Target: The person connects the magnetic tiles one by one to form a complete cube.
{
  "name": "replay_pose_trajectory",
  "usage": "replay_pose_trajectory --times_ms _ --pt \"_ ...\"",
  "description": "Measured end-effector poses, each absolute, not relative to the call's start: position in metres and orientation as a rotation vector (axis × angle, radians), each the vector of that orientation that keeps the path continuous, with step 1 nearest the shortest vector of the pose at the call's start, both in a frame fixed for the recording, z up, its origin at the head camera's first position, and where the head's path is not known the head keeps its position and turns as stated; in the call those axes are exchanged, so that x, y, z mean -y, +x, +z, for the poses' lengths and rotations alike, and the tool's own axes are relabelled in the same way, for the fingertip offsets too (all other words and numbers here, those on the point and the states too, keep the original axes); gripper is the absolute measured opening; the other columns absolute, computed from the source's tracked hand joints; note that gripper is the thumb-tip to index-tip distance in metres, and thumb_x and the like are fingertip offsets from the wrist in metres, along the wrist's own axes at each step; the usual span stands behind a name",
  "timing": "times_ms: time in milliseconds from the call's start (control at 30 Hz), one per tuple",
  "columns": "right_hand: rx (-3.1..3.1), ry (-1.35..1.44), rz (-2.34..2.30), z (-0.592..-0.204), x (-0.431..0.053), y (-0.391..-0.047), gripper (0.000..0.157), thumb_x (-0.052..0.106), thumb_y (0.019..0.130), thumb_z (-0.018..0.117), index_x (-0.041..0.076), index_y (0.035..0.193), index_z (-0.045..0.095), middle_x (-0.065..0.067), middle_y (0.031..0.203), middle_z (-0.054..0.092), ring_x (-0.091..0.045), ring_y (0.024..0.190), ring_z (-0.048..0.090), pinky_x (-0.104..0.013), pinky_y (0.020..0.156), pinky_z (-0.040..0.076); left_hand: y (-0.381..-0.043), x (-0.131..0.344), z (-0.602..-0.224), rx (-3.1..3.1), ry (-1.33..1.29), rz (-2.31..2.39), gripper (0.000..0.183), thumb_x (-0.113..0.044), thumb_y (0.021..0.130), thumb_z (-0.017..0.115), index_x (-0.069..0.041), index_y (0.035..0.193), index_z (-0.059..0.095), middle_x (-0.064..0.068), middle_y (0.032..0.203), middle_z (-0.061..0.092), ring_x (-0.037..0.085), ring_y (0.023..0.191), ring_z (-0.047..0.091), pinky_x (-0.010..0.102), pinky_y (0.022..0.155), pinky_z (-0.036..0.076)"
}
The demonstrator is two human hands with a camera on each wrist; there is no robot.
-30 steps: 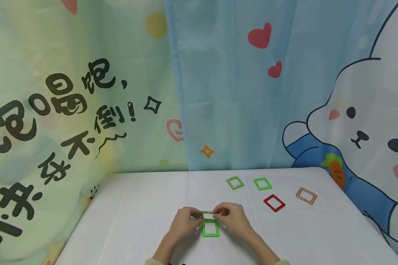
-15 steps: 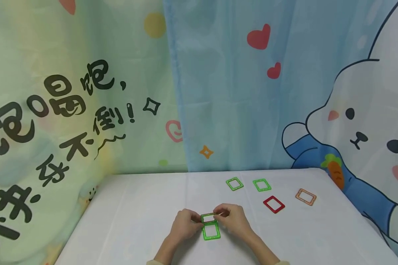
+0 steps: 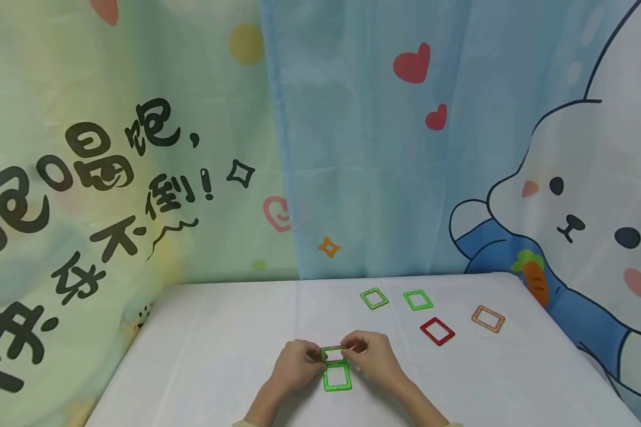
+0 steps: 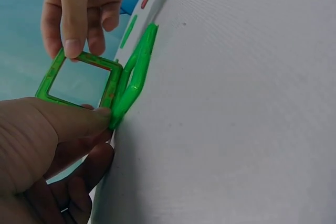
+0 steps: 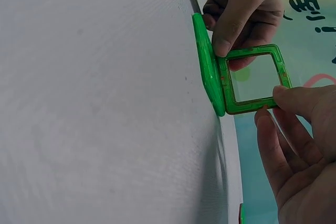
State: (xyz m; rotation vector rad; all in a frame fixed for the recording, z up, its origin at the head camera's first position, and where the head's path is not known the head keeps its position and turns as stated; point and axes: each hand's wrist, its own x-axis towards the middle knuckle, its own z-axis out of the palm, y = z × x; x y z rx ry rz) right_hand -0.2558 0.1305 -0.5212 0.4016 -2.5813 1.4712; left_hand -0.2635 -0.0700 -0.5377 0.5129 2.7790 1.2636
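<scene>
**We are watching a careful edge-to-edge join**

We are seeing a printed green-and-blue fabric backdrop (image 3: 342, 154) hanging well beyond the landmark we are choosing: the green square frame of clear-looking plastic (image 3: 338, 388) that is lying on the white cloth-covered table (image 3: 219, 356). The table is spreading out on every side of this landmark frame.

Just left of the landmark frame, the bare left hand (image 3: 297, 366) is pinching a raised green square frame, also of clear-looking plastic (image 5: 226, 85), near its lower corner. Just right of the landmark frame, the bare right hand (image 3: 374, 359) is pinching the raised frame's upper corner, so both grips are clamping on one piece. That piece is standing roughly upright along the landmark frame's far edge, and the two are touching there.

Beyond the landmark frame and to its right, a red plastic frame (image 3: 447, 339) is lying flat, with an orange plastic frame (image 3: 492, 312) sitting farther right. Farther beyond it, a small green frame (image 3: 366, 301) and a second small green frame (image 3: 422, 308) are resting side by side, apart.

We are judging the step as aligning and seating the shared edge; the next move is probably calling for steady support until the joint is holding.
</scene>
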Motion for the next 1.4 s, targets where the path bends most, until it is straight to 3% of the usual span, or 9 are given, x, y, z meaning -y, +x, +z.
replay_pose_trajectory --times_ms 300,733,1033,1200,1267,1333,1400 --pt "2.618 0.411 1.521 -0.519 -0.131 -0.26 0.015 0.002 0.077 0.079 0.004 0.09 0.071 0.001 0.083 0.07 -0.014 0.07 0.064 -0.024 0.062 0.049 -0.262 0.072 -0.538 -2.837 0.523 1.185 0.007 -0.014 0.078 0.08 -0.017 0.08 0.074 -0.014 0.074 0.066 0.002 0.067 0.057 0.028 0.063 0.046" --pt "2.625 0.217 1.344 -0.517 -0.162 -0.28 0.008 0.013 0.082 0.079 0.013 0.082 0.071 0.007 0.074 0.066 -0.01 0.067 0.059 -0.026 0.061 0.048 -0.258 0.076 -0.541 -2.859 0.478 1.217 0.009 -0.016 0.075 0.082 -0.016 0.079 0.074 -0.015 0.071 0.064 0.003 0.069 0.058 0.032 0.066 0.048" --pt "2.581 0.152 1.165 -0.511 -0.185 -0.307 0.01 0.013 0.083 0.076 0.005 0.087 0.071 -0.004 0.081 0.068 -0.018 0.07 0.062 -0.029 0.057 0.048 -0.256 0.079 -0.539 -2.844 0.424 1.314 0.011 -0.015 0.074 0.083 -0.013 0.08 0.075 -0.014 0.068 0.064 0.003 0.063 0.057 0.028 0.062 0.047" --pt "2.621 0.098 1.078 -0.509 -0.189 -0.32 0.015 0.016 0.084 0.074 0.003 0.09 0.07 -0.01 0.087 0.069 -0.026 0.078 0.064 -0.038 0.064 0.048 -0.254 0.079 -0.541 -2.839 0.391 1.328 0.011 -0.014 0.073 0.084 -0.012 0.08 0.074 -0.013 0.067 0.063 0.004 0.061 0.056 0.03 0.06 0.049" --pt "2.647 0.071 1.056 -0.509 -0.19 -0.327 0.019 0.017 0.084 0.074 0.001 0.094 0.069 -0.013 0.092 0.069 -0.029 0.083 0.064 -0.042 0.068 0.048 -0.253 0.078 -0.542 -2.855 0.389 1.323 0.012 -0.014 0.073 0.084 -0.012 0.079 0.074 -0.013 0.066 0.062 0.003 0.06 0.055 0.039 0.076 0.051" --pt "2.679 0.045 1.046 -0.509 -0.19 -0.333 0.025 0.017 0.083 0.074 -0.002 0.098 0.068 -0.017 0.096 0.068 -0.032 0.087 0.063 -0.046 0.072 0.048 -0.252 0.077 -0.542 -2.862 0.379 1.319 0.012 -0.014 0.073 0.084 -0.013 0.079 0.074 -0.013 0.065 0.062 0.003 0.059 0.055 0.051 0.091 0.045" --pt "2.702 0.017 1.047 -0.509 -0.19 -0.338 0.029 0.018 0.083 0.075 -0.004 0.101 0.067 -0.019 0.1 0.068 -0.033 0.091 0.062 -0.047 0.076 0.048 -0.252 0.076 -0.542 -2.863 0.372 1.322 0.012 -0.014 0.072 0.084 -0.013 0.078 0.074 -0.013 0.065 0.062 0.003 0.059 0.055 0.052 0.091 0.045"
